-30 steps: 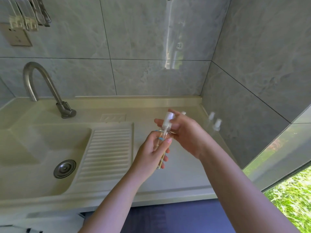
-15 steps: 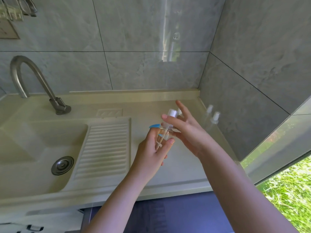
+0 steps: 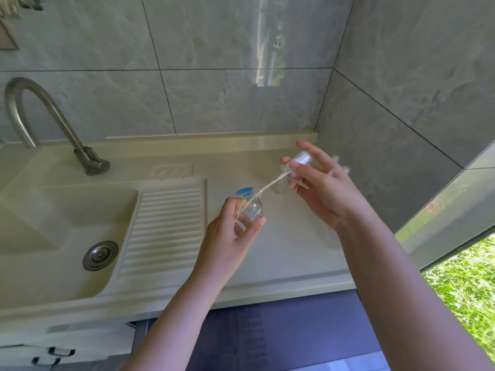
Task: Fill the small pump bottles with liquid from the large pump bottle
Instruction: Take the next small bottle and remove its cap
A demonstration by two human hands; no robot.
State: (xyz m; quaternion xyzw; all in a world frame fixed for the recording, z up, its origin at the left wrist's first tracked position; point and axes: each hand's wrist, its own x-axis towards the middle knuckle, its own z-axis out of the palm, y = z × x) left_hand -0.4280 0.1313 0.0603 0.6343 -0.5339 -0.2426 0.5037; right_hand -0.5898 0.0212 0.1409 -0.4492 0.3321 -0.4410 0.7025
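My left hand (image 3: pixel 230 231) gripped the small pump bottle (image 3: pixel 253 208) above the counter (image 3: pixel 281 253), fingers curled around its clear body. My right hand (image 3: pixel 318 188) pinched the white pump head (image 3: pixel 302 158), whose dip tube (image 3: pixel 270 184) was almost out of the neck. I judged the task was at an early stage: this bottle was opened but not filled. The large pump bottle I could not identify.

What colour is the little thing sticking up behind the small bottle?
Bright blue. The small rounded blue piece shows in the head view, just above the left hand.
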